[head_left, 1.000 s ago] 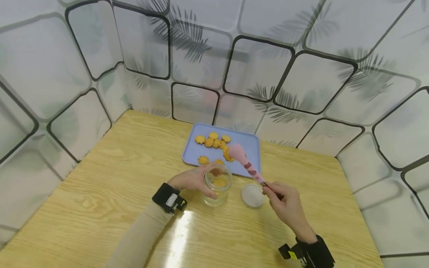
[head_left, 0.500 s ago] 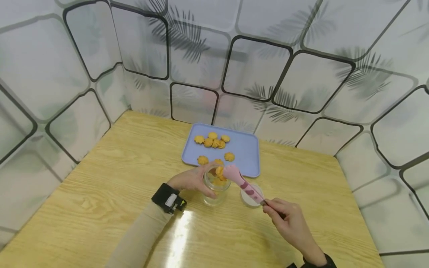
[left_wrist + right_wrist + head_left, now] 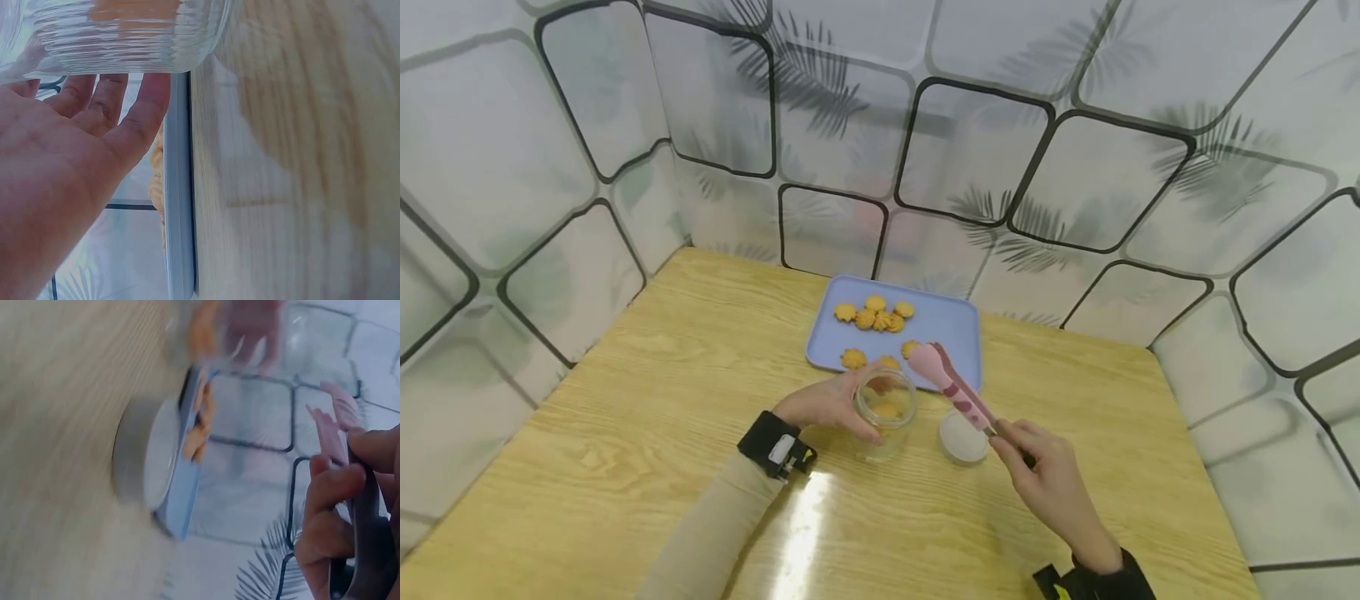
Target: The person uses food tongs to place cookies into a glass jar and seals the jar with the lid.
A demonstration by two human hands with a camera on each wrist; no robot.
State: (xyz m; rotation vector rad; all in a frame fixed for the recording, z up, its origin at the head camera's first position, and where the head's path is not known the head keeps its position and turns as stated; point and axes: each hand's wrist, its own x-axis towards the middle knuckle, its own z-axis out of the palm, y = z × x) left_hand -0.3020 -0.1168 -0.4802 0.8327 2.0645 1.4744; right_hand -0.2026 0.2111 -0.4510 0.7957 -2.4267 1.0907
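My left hand [image 3: 829, 404] holds a clear glass jar [image 3: 897, 435] from its left side, thumb in front and fingers behind. Inside the jar lie golden cookies [image 3: 887, 411]. In the left wrist view the ribbed jar wall [image 3: 125, 47] shows above my fingers [image 3: 140, 119]. My right hand [image 3: 1048, 479] grips pink-tipped tongs [image 3: 966, 402] by the handle. Their tips are parted with nothing between them, and overlap the blue tray's front part and one cookie [image 3: 908, 348] in the head view. The right wrist view shows the tongs' tips [image 3: 331, 434] apart.
The blue tray [image 3: 951, 333] lies behind the jar, with a cluster of cookies [image 3: 880, 319] at its back left and a few along its front. A round white lid [image 3: 964, 438] rests on the wooden table [image 3: 700, 350] right of the jar. Patterned curtains [image 3: 835, 225] surround the table.
The tongs carried a cookie from the tray to the jar's mouth and let it go there. They have since moved back up toward the tray with tips parted. My left hand stayed on the jar.
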